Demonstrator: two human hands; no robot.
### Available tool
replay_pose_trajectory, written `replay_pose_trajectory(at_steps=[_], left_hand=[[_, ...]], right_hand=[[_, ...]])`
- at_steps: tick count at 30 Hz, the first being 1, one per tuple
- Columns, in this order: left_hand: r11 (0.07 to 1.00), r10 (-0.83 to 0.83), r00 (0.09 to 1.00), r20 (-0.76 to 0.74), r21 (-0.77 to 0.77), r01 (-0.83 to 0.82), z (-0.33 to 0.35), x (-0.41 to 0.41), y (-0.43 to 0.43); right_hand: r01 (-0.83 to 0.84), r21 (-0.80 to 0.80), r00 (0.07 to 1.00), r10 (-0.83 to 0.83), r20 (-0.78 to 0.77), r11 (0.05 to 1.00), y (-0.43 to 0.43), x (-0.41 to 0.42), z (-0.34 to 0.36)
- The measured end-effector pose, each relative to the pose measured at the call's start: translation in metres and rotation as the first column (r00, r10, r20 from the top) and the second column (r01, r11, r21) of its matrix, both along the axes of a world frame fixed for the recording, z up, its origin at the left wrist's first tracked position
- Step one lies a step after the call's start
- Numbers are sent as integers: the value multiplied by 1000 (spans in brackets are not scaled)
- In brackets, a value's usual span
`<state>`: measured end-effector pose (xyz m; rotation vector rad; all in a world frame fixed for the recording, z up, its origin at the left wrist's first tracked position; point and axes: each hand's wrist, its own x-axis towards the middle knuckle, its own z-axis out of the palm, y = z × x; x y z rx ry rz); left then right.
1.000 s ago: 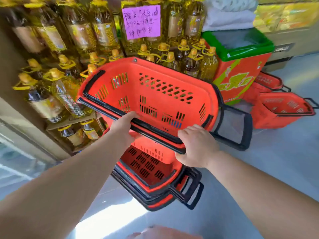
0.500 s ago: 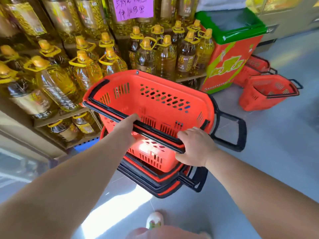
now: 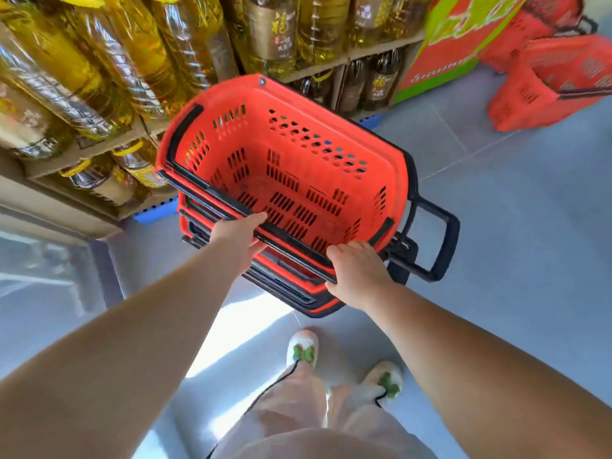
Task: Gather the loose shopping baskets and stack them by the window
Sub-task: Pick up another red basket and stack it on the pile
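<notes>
Our left hand (image 3: pixel 240 238) and right hand (image 3: pixel 356 274) both grip the near rim of the red basket (image 3: pixel 298 173) — nested atop the stack (image 3: pixel 298 293).

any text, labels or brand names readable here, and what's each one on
Nothing can be quoted with confidence.
Oil bottles' brown labels: one large Chinese character each, too blurred to read.
Dark bottles on the lower shelf: label print too small.
Green and red display box: big stylised graphic and a white line near its base, both illegible.
Red basket in both hands: no text visible.
</notes>
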<state>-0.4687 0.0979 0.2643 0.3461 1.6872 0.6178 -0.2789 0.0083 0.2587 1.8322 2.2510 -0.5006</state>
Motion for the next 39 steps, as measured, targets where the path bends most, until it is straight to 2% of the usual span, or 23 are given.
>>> replay_pose_trajectory(at_steps=[1, 2, 3, 4, 5, 7, 9, 11, 13, 18, 20, 21, 23, 26, 31, 35, 39], left_hand=[[1000, -3, 986, -166, 2, 4, -5, -2, -1], [995, -78, 922, -380, 28, 95, -7, -2, -4], [962, -200, 798, -569, 42, 271, -10, -2, -7], [878, -329, 641, -694, 24, 477, -14, -3, -12], [748, -445, 469, -763, -29, 663, -21, -3, -15], [439, -643, 148, -752, -204, 875, -35, 0, -21], [198, -777, -71, -625, -350, 915, -51, 5, -24], [66, -799, -202, -566, -417, 907, -66, 6, -28], [3, -773, -279, -570, -443, 896, -75, 2, -31], [-42, -743, -358, -566, -495, 868, -85, 2, -33], [-48, -767, -376, -520, -538, 842, -80, 7, -28], [-35, -789, -357, -499, -544, 838, -77, 10, -25], [14, -825, -264, -500, -484, 875, -63, 26, -17], [84, -829, -99, -550, -298, 951, -33, 70, -6], [146, -753, 96, -651, -23, 989, 31, 185, 16], [124, -728, 178, -662, 129, 984, 74, 282, 29], [103, -696, 238, -678, 234, 967, 112, 386, 35]], right_hand=[[-7, -5, 1000, 7, 5, 1000, 2, -6, -9], [-13, -3, 1000, 13, 17, 1000, 2, -10, -15], [-17, -17, 999, 17, 29, 1000, 1, -15, -21], [-18, -32, 999, 19, 35, 999, -1, -18, -30], [-13, -41, 999, 14, 34, 999, -2, -21, -39], [-3, -55, 999, 5, 42, 999, -5, -21, -52], [3, -82, 1000, 0, 31, 997, -6, -18, -64], [-8, -98, 1000, 9, 4, 995, -9, -13, -75], [-38, -101, 999, 35, -36, 994, -16, -9, -82], [-77, -163, 993, 60, -106, 984, -23, 5, -85], [-23, -183, 991, -2, -136, 983, -22, 13, -76], [29, -179, 984, -59, -167, 983, -21, 19, -71], [171, -152, 952, -203, -227, 973, -20, 39, -55], [373, -100, 883, -386, -268, 923, -16, 83, -24], [584, -95, 754, -582, -304, 806, -10, 180, 22], [675, -46, 661, -631, -406, 736, -8, 269, 60], [730, 19, 610, -639, -470, 683, -6, 376, 104]])
